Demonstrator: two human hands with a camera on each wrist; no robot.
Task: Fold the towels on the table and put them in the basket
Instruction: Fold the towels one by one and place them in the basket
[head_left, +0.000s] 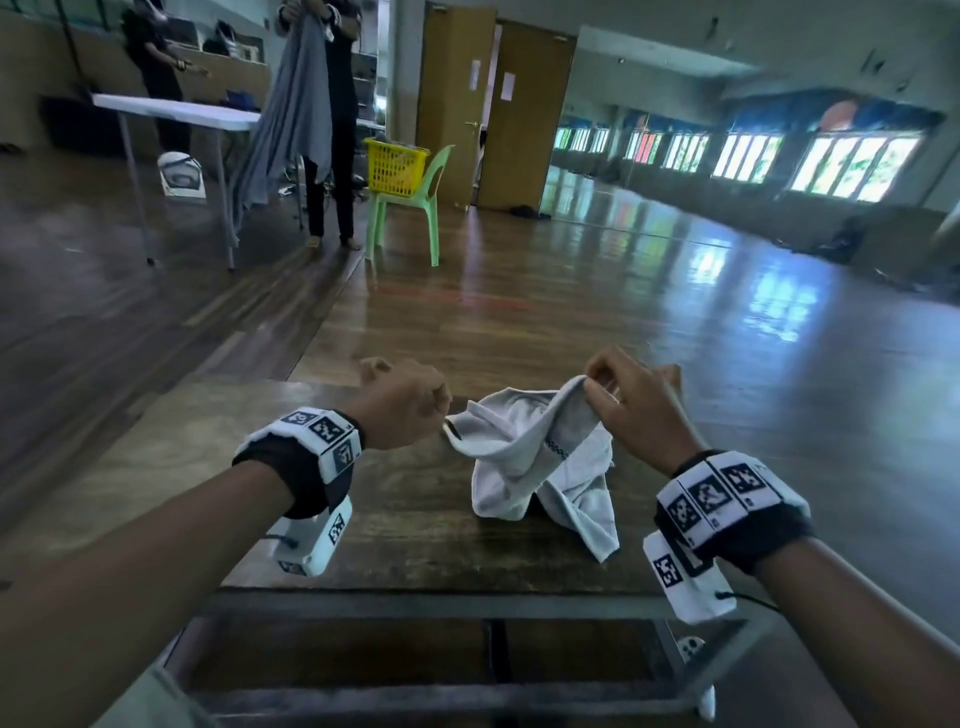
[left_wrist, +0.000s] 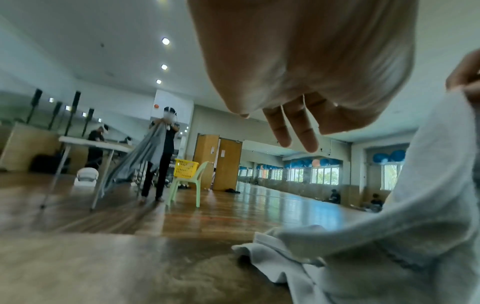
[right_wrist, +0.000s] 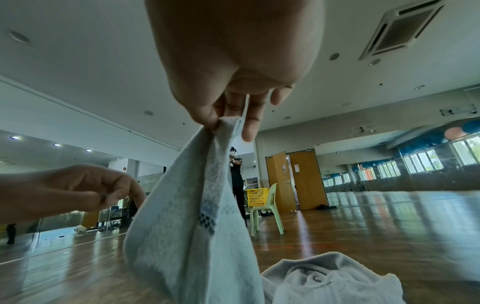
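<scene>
A white towel (head_left: 530, 457) with a small dark checked band lies crumpled on the middle of the dark wooden table (head_left: 389, 519). My right hand (head_left: 592, 382) pinches one edge of it between thumb and fingers and lifts that part off the table; the right wrist view shows the towel (right_wrist: 182, 226) hanging from the pinch (right_wrist: 228, 123). My left hand (head_left: 441, 400) hovers just left of the towel's near-left corner, its fingers (left_wrist: 293, 135) loosely hanging and holding nothing. A yellow basket (head_left: 397, 166) stands far off on a green chair.
Beyond the table is wide wooden floor. At the far left stands a white folding table (head_left: 176, 111), with a person beside it holding up a grey sheet (head_left: 296, 119). Wooden doors (head_left: 498, 114) are behind the green chair (head_left: 410, 213).
</scene>
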